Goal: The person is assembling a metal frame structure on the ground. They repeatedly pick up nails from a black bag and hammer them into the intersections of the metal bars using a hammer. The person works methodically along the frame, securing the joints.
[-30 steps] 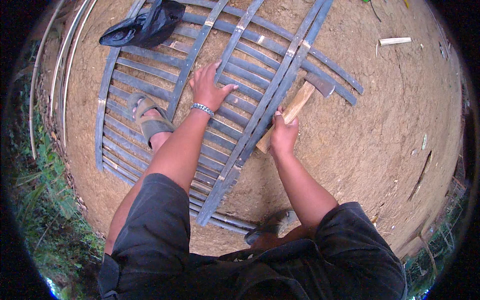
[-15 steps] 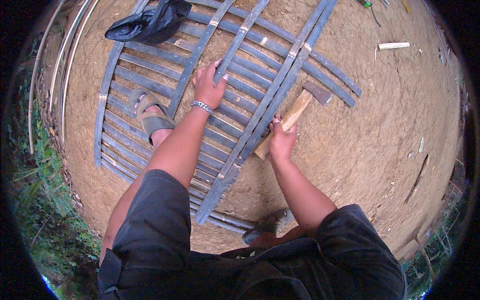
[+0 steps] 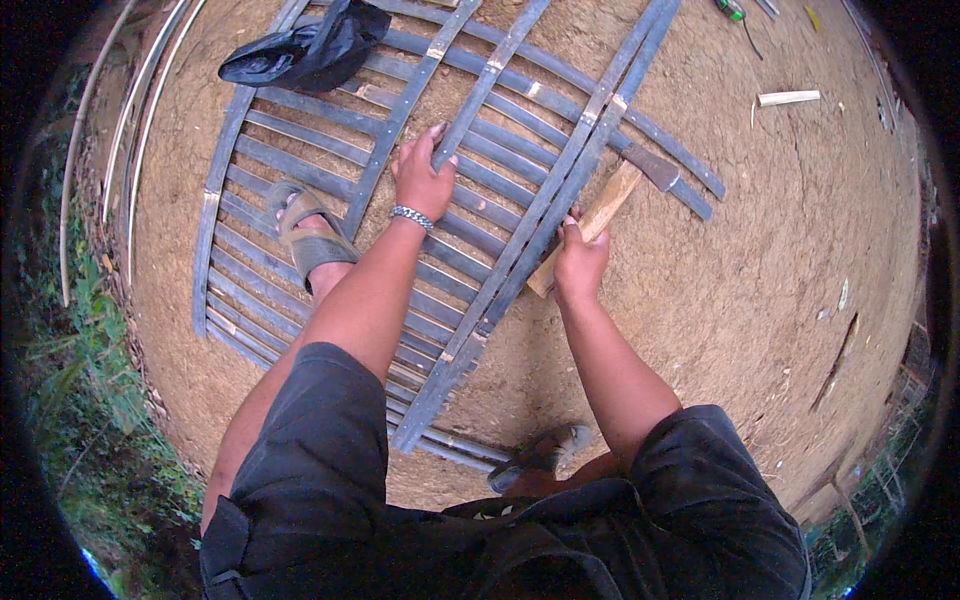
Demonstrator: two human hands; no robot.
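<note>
A lattice panel of dark grey slats (image 3: 487, 192), probably split bamboo, lies on the ground before me. My left hand (image 3: 424, 187) is closed around the near end of one lengthwise slat (image 3: 482, 88), thumb on its right side and fingers on its left. In my right hand (image 3: 581, 264) is a hatchet (image 3: 612, 203), gripped by its pale wooden handle just right of the panel's long paired slats (image 3: 548, 208). The dark metal head (image 3: 652, 167) points away from me, over the slat ends sticking out at the right. Part of the handle is hidden by my fingers.
A black plastic bag (image 3: 305, 50) rests on the panel's far left. My sandalled left foot (image 3: 312, 235) is on the slats; the other sandal (image 3: 540, 460) is by the near end. A pale wood piece (image 3: 788, 98) and a green-handled tool (image 3: 731, 10) lie at the far right.
My right hand has moved the hatchet farther away and slightly right, its head now over the protruding slats. My left hand keeps its place on the slat; the view has shifted slightly.
</note>
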